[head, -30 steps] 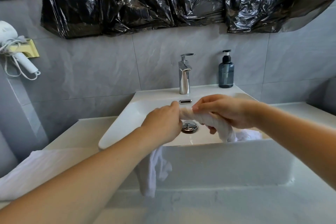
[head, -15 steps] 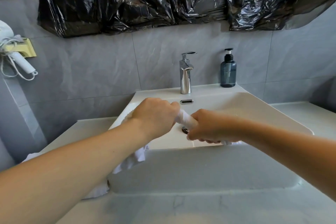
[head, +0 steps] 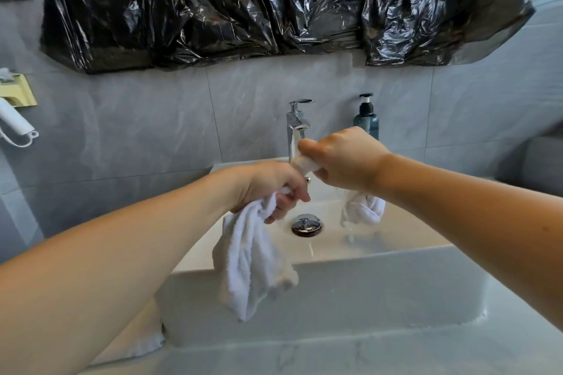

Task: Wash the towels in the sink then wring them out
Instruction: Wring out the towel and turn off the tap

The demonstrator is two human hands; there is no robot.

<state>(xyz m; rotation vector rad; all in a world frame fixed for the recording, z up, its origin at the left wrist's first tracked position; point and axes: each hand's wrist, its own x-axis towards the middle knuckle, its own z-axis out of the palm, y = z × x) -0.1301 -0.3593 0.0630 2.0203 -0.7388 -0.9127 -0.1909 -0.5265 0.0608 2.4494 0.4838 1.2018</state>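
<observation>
White towel (head: 253, 256), glossy black plastic sheeting (head: 243, 3)

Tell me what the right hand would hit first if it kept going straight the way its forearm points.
Probably the chrome faucet. The right hand, gripping the twisted white towel, points left and away toward it, and its knuckles overlap the spout in view. Depth is unclear, so it might pass in front.

Head cam, fwd-down, close over sink (head: 380, 289)

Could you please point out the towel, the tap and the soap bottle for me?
towel (head: 253, 265): head view, hanging left end.
tap (head: 295, 125): head view, chrome body.
soap bottle (head: 365, 122): head view, dark blue body.
</observation>
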